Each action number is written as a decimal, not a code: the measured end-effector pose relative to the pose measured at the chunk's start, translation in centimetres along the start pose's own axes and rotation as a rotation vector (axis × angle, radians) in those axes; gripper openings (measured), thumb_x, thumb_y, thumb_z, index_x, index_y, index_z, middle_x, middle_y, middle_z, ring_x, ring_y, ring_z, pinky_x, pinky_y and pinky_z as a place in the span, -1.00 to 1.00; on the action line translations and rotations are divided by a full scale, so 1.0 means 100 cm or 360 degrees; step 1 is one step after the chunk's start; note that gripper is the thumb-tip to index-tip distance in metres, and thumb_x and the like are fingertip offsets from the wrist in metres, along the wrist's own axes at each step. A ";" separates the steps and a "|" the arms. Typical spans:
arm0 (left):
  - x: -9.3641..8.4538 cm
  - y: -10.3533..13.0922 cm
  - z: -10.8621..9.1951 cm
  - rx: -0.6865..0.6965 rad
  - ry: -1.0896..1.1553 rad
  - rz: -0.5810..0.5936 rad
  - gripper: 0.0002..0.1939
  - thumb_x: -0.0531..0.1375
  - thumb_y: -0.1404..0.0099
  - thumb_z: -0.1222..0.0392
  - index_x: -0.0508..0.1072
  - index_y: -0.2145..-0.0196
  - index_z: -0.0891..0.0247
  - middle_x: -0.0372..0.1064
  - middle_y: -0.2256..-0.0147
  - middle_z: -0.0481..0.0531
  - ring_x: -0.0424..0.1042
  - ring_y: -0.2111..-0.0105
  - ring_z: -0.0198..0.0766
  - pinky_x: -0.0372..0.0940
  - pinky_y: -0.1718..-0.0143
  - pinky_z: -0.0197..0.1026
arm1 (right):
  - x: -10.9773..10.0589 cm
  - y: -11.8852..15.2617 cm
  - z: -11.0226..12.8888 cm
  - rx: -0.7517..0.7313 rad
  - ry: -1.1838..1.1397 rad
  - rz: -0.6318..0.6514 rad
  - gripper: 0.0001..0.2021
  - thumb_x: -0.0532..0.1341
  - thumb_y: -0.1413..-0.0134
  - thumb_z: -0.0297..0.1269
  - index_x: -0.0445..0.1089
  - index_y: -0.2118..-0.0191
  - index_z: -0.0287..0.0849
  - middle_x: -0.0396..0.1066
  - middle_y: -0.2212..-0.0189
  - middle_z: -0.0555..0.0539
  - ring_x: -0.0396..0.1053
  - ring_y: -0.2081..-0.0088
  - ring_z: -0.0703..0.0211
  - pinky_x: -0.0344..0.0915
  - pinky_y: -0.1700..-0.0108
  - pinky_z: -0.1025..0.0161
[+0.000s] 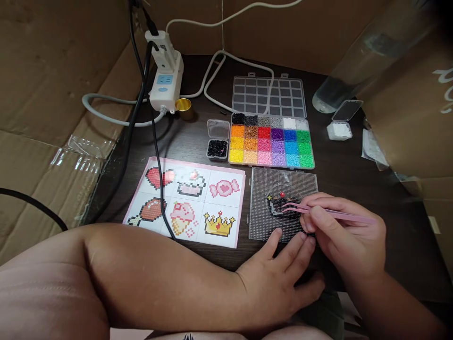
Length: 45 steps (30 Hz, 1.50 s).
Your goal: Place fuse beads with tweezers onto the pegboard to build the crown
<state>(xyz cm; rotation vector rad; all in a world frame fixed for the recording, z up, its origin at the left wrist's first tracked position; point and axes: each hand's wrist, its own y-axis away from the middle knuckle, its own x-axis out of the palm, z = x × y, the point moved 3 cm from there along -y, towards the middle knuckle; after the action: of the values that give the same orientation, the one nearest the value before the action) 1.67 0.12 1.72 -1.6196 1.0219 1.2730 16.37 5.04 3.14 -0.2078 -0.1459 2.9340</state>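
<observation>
Pink tweezers (339,216) are pinched in my right hand (350,236). Their bent tips reach over a clear pegboard (260,189), where a small pattern of fuse beads (279,208) stands, mostly black and grey with a red bead and some yellow. Whether the tips grip a bead is too small to tell. My left hand (283,278) lies with fingers spread along the pegboard's near edge, fingertips touching it, holding nothing. Behind the board sits a sorted bead box (272,141), its compartments filled with many colours and its clear lid folded back.
A printed pattern sheet (191,200) lies left, crossed by a black cable (158,160). A small box of black beads (217,148) and a box of white beads (339,131) stand open. Further back are a power strip (166,85), a gold cup (184,108) and a clear bottle (348,75).
</observation>
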 end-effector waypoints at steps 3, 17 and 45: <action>0.001 0.000 0.000 -0.0004 0.0006 0.0000 -0.57 -0.07 -0.40 0.05 0.23 -0.19 0.03 -0.05 -0.28 0.35 -0.10 -0.30 0.18 -0.18 -0.15 0.28 | 0.000 0.000 -0.001 0.0057 -0.0033 0.0002 -0.93 0.32 -0.04 -0.34 0.53 0.31 -0.17 0.48 0.39 -0.11 0.38 0.47 0.23 0.38 0.43 0.23; 0.001 -0.002 0.000 0.0000 -0.0047 -0.0035 -0.58 -0.05 -0.40 0.04 0.25 -0.17 0.02 0.00 -0.27 0.32 -0.01 -0.27 0.14 -0.21 -0.14 0.28 | 0.001 -0.003 0.001 0.0069 -0.0083 0.0048 -0.87 0.27 -0.09 -0.44 0.54 0.25 -0.13 0.44 0.32 -0.07 0.37 0.52 0.31 0.34 0.50 0.29; 0.032 -0.009 0.012 -0.0324 -0.0559 -0.0953 -0.71 0.06 -0.35 -0.02 0.40 0.02 -0.01 0.40 -0.04 -0.15 0.15 -0.19 -0.27 0.16 -0.05 -0.13 | -0.016 -0.125 0.004 -0.0140 0.0044 -0.0337 -0.82 0.33 0.03 -0.21 0.55 0.35 -0.23 0.49 0.51 -0.07 0.30 0.58 0.32 0.30 0.52 0.29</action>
<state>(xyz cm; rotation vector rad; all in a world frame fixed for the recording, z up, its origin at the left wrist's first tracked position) 2.68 1.22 -1.55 -1.6047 0.1678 1.1992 20.21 16.88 5.11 -0.2303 -0.2754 2.7154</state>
